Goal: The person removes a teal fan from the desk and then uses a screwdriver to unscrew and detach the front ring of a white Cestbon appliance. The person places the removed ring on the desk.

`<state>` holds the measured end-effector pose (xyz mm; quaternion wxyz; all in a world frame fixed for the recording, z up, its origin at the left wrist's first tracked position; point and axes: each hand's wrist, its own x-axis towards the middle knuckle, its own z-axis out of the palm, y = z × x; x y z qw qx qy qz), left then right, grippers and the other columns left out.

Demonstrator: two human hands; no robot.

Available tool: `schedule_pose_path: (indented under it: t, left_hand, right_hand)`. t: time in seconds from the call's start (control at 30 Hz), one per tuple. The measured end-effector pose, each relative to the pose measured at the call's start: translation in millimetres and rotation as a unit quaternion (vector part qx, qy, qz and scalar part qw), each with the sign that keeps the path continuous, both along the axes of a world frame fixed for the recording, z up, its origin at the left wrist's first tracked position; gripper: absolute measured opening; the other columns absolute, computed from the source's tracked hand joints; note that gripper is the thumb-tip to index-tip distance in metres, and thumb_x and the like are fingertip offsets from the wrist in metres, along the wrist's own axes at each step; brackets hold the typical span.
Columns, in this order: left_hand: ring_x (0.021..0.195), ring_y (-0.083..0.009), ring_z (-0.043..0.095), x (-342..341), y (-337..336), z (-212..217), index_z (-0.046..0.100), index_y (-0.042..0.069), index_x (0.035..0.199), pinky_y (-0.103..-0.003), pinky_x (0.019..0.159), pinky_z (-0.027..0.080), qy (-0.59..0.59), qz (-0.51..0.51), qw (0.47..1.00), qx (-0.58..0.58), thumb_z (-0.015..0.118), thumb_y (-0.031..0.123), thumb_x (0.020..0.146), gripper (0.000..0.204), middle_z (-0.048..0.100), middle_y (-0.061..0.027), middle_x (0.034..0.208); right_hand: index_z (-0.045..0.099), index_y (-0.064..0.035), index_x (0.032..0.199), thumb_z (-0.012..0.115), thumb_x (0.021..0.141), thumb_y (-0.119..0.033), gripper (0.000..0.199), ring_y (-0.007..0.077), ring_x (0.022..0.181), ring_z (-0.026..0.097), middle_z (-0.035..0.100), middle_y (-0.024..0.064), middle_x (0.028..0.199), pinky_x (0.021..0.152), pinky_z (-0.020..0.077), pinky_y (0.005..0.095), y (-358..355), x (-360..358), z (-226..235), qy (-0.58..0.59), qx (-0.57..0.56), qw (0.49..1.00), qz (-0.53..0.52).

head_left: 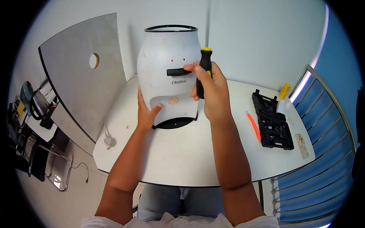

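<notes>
White walls fill the top of the frame, a blue one curves down the right, and across the middle spreads a pale table (178,163). And there's the dispenser (163,81) — upright at upper centre, black ring on top, black foot resting on the tabletop. Left hand (147,114) is on its lower left side: thumb out across the front, fingers parted from it and around the flank, clasping the body. Right hand (216,85), just right of centre, has the screwdriver (205,66) — fingers curled closed around the black-and-yellow handle, shaft pointing up to the top edge. Its index finger reaches left to the black tab (175,72) on the dispenser's front; whether it actually presses there is hard to tell from this angle.

Over at right, the tool case (276,131) lies open, an orange rod (253,126) just beside it, a yellow piece (284,91) above and a card (302,146) below. Left of the dispenser, a white plug (108,141) sits near the table edge. Upper left, a grey panel (76,49) with a round hole, and beyond it a kettle (40,102). Rails (323,95) bend down the far right.
</notes>
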<state>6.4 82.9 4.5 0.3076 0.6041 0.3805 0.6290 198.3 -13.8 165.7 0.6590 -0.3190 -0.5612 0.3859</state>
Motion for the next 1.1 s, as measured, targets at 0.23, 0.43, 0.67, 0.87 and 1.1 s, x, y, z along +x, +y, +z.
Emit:
schedule_pose_path:
  t: [0.23,0.43,0.67,0.87,1.1]
  left_hand:
    - [0.131,-0.0297,0.034,-1.9,4.3,-2.9,0.01,0.004,0.148,-0.038,0.109,0.029,-0.013,-0.001,1.0,0.026,0.076,0.013,0.069,0.103,0.03,-0.0193,0.143]
    - [0.135,-0.0324,0.03,0.7,-7.0,1.0,0.01,0.006,0.149,-0.039,0.111,0.026,0.046,0.041,0.997,0.042,0.078,0.018,0.067,0.107,0.025,-0.0205,0.148]
    - [0.133,-0.0359,0.031,-10.4,-3.4,4.2,0.011,0.005,0.148,-0.041,0.11,0.027,0.079,0.071,0.994,0.033,0.079,0.025,0.065,0.11,0.029,-0.0234,0.144]
    - [0.132,-0.0381,0.032,-11.6,10.7,-7.6,0.01,0.003,0.148,-0.043,0.11,0.028,0.083,0.082,0.991,0.069,0.08,0.029,0.064,0.112,0.032,-0.0255,0.142]
    - [0.132,-0.0375,0.033,-4.7,1.2,-3.7,0.011,0.003,0.147,-0.041,0.11,0.028,0.049,0.049,0.996,0.051,0.08,0.026,0.066,0.109,0.031,-0.0243,0.143]
  right_hand:
    - [0.058,-0.0067,0.101,0.066,0.082,-0.019,0.023,0.0236,0.067,0.059,0.061,0.0101,0.085,0.061,0.047,0.0325,-29.0,-18.6,42.6,-0.446,0.175,0.84,-0.255]
    - [0.056,-0.006,0.086,0.066,0.074,-0.011,0.016,0.0238,0.062,0.059,0.055,0.0082,0.075,0.052,0.0465,0.0321,-125.3,-78.6,83.9,-0.746,0.277,0.542,-0.269]
    - [0.056,-0.0055,0.092,0.067,0.075,-0.013,0.022,0.0224,0.062,0.058,0.054,0.0075,0.075,0.052,0.0455,0.0315,-150.1,-96.0,73.2,-0.79,0.309,0.464,-0.255]
    - [0.056,-0.0051,0.096,0.069,0.075,-0.015,0.027,0.0211,0.062,0.057,0.054,0.0068,0.075,0.052,0.0447,0.0309,-154.1,-95.5,59.7,-0.793,0.312,0.457,-0.255]
    - [0.056,-0.0046,0.101,0.07,0.075,-0.018,0.032,0.0196,0.061,0.057,0.054,0.006,0.076,0.052,0.0437,0.0302,-146.0,-82.2,48.4,-0.774,0.259,0.506,-0.278]
